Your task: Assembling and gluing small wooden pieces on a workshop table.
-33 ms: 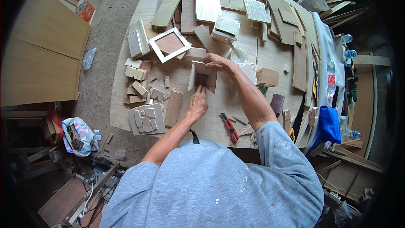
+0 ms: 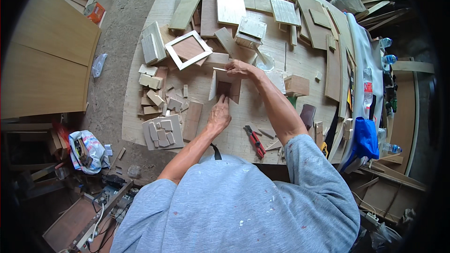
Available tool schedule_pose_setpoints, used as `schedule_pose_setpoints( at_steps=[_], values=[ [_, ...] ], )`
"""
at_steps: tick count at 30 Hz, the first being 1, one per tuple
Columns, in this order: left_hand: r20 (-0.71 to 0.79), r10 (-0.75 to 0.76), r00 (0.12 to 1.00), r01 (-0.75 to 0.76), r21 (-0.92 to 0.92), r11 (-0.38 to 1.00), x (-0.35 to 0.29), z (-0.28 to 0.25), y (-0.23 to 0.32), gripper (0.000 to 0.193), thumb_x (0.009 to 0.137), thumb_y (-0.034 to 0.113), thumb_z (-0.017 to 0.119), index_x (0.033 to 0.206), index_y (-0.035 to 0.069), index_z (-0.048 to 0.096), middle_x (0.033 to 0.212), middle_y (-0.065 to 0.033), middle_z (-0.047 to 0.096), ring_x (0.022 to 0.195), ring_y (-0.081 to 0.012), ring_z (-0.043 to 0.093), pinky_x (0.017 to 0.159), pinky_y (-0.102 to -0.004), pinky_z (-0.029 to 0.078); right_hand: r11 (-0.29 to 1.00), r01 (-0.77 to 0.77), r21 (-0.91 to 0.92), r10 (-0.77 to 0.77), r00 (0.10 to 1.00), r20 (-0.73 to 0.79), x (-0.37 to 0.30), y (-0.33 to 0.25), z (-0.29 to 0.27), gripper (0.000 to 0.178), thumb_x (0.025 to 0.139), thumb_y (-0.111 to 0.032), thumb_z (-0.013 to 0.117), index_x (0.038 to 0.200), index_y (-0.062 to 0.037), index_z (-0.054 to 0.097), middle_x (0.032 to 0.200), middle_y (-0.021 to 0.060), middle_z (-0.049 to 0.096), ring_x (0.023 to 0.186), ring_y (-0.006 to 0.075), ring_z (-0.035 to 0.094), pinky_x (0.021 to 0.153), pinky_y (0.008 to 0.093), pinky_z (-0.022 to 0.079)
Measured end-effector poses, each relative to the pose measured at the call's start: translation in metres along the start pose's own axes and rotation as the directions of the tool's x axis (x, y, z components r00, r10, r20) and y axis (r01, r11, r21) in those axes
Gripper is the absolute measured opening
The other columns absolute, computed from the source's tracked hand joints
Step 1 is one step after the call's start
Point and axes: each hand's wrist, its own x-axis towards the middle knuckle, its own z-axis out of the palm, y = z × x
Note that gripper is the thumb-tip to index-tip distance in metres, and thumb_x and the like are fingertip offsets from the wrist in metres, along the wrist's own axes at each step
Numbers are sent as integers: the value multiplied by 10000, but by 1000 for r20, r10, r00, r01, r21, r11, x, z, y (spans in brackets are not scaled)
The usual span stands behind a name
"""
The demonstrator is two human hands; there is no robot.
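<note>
In the middle of the bench stands a small open wooden box (image 2: 236,91), with a pale left wall, a brown right wall and a dark bottom. My right hand (image 2: 240,69) is closed at its far right corner, fingers curled over the top edge. My left hand (image 2: 219,116) reaches in from the near side. Its fingers are stretched forward, with the tips at the dark panel inside the box; I cannot see anything held in them. A pale wooden frame (image 2: 173,55) lies to the far left of the box, partly over a brown board.
Small wood blocks (image 2: 151,81) are heaped on the left of the bench (image 2: 220,145). A red utility knife (image 2: 255,141) lies near the front edge. Beyond my right hand stand a white tub of glue (image 2: 265,63) with a stick and a lidded wooden box (image 2: 251,32).
</note>
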Motion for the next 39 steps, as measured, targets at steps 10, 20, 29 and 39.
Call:
schedule_pose_setpoints(
  at_steps=[10,20,29,39],
  values=[
    [82,-43,996,39,59,998,5,-13,12,439,783,-21,512,1220,-53,493,1369,-233,453,1131,-437,564,930,-489,515,996,-89,-9,89,980,176,12,6,2,264,868,-244,517,870,20,529,689,117,508,697,233,530,695,383,429],
    [145,-97,985,84,92,992,6,-23,21,434,800,-21,522,1233,-44,505,1344,-220,481,1111,-426,581,912,-479,526,979,-185,-86,199,959,203,17,1,6,315,864,-256,523,1038,-7,609,871,139,673,844,241,626,775,384,470],
    [178,-119,977,100,111,989,7,-24,21,573,736,-10,552,1303,-35,478,1374,-215,462,1135,-434,563,938,-485,508,989,-111,-97,129,970,204,23,11,11,397,814,-301,597,1087,-14,624,938,154,701,836,259,630,770,396,490],
    [168,-115,979,79,209,975,8,-21,23,433,811,34,556,1238,-20,513,1384,-173,473,1019,-402,646,824,-492,554,991,-127,-46,133,977,169,23,18,10,439,798,-357,607,1072,-15,634,921,167,699,823,274,628,754,404,494]
  ],
)
